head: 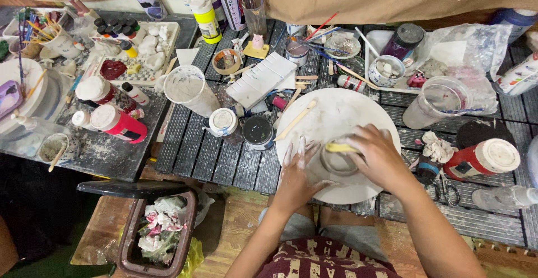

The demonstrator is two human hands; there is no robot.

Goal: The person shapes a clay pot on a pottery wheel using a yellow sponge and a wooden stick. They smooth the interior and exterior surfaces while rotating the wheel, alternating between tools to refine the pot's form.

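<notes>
Left hand flat, fingers spread, steadying the small clay pot at lower centre of the frame on the round white board, right hand just right, fingers pinched on a yellow sponge against its rim

Craft workshop: paint bottles, brushes, clay-smeared table.

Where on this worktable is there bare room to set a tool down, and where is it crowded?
Free: the upper half of the white round board, above the right hand and left hand; and the dark slats left of the board, below the small jars. The back edge and left trays are packed.
</notes>
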